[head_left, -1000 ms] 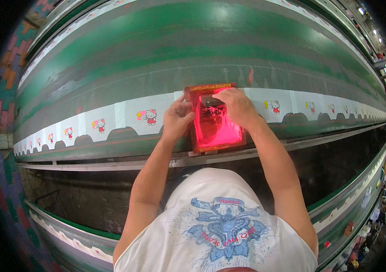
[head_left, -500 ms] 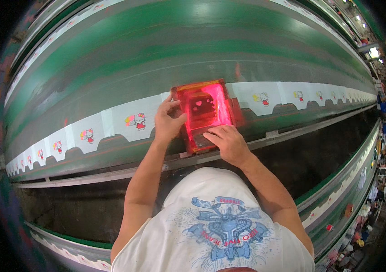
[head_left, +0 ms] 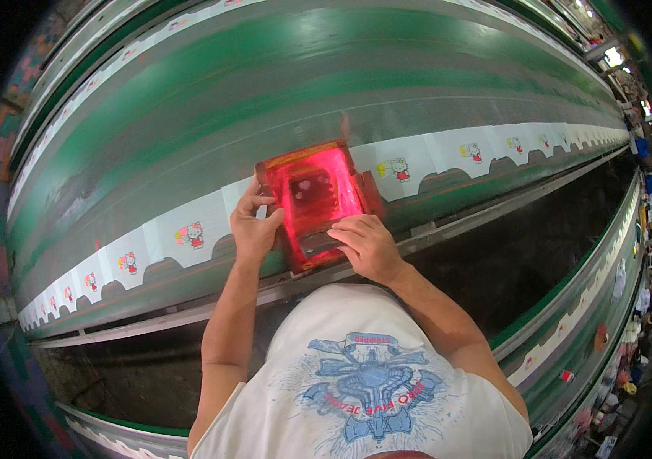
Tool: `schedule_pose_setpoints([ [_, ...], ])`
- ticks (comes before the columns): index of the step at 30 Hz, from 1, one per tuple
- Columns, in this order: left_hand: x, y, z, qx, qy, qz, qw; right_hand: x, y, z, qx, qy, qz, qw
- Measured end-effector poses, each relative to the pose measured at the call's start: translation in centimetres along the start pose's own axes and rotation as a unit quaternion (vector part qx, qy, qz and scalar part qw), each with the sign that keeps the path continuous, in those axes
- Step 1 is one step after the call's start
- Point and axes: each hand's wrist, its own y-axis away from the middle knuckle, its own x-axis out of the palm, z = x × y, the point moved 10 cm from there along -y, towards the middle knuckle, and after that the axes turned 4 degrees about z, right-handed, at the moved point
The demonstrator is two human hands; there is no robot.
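A screen-printing frame [head_left: 300, 161], wet with red ink, rests over the row of white cut pieces on the long green table. My left hand [head_left: 252, 229] grips its left side, thumb near the rim and fingers round the outer edge. In my right hand [head_left: 368, 246] is a dark squeegee [head_left: 317, 243], pinched near its right end and lying across the near part of the frame. Bright red ink covers the mesh [head_left: 347, 200], mostly to the right; pale heart shapes show in its darker middle. The piece under the frame is mostly hidden.
White pieces with a small cartoon print run along the table edge, to the left [head_left: 190, 236] and right [head_left: 395, 170]. A metal rail [head_left: 150, 320] borders the near edge. Behind me stands another long table [head_left: 547, 363] with pieces. Clutter [head_left: 651, 283] lies at the far right.
The whole view has swung, so table, frame and pieces sit further left and slightly tilted. Both hands keep their holds, and the frame stays between the same pieces.
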Motion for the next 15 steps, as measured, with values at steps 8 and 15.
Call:
schedule_pose_setpoints([
  [8, 14.1, -1.8, 3.4, -0.029, 0.013, 0.002, 0.999, -9.5, 5.8, -10.0, -0.006, -0.003, -0.007, 1.000],
  [15, 20.0, -1.8, 4.4, -0.088, 0.098, -0.011, 0.991, -13.6, 8.3, -14.8, -0.016, -0.042, 0.019, 0.999],
])
